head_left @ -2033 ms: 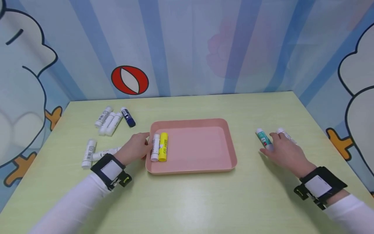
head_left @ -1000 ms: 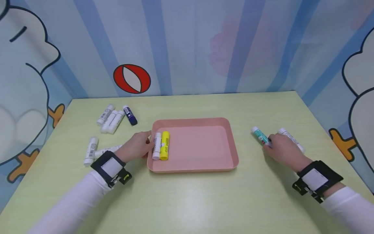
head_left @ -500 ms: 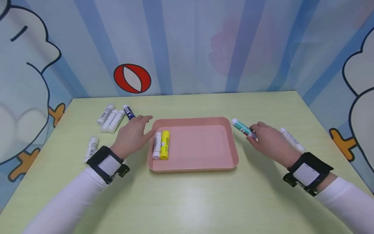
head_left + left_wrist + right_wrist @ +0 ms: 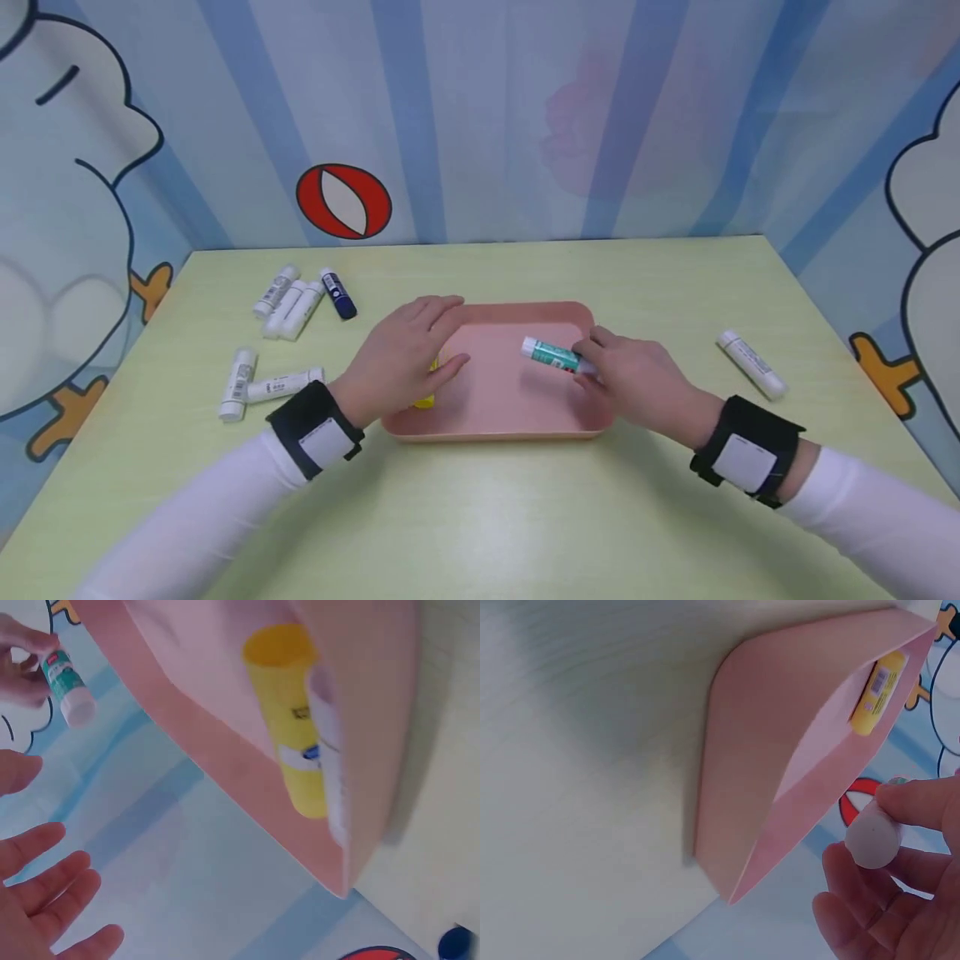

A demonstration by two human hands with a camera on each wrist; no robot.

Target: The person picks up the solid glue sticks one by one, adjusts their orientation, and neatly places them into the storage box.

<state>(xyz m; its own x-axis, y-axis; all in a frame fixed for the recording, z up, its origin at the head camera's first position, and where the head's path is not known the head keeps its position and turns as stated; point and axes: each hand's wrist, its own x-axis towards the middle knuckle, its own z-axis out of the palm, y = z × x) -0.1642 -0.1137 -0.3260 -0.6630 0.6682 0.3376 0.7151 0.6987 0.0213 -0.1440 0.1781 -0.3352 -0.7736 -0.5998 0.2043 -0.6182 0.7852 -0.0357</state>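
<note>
Between its thumb and fingers, my right hand (image 4: 637,379) pinches a teal glue stick (image 4: 553,356) with white ends. The stick is above the right part of a pink tray (image 4: 517,429), tilted slightly down to the right. Over the tray's left side hovers my left hand (image 4: 401,358), its fingers spread and holding nothing, as the left wrist view also shows. Beneath it in the tray lie a yellow glue stick (image 4: 289,727) and a white glue stick (image 4: 330,765), side by side along the left wall. In the head view my left hand hides most of these two.
At the table's back left lie several white glue sticks (image 4: 287,304) and a dark blue one (image 4: 338,293). Nearer, two more white glue sticks (image 4: 238,385) touch or nearly touch. A lone white glue stick (image 4: 752,364) lies on the right. A printed curtain (image 4: 495,125) stands behind.
My right hand has picked up the teal glue stick from the table and carried it left over the tray. My left hand has let go of the tray's left edge and moved right above it.
</note>
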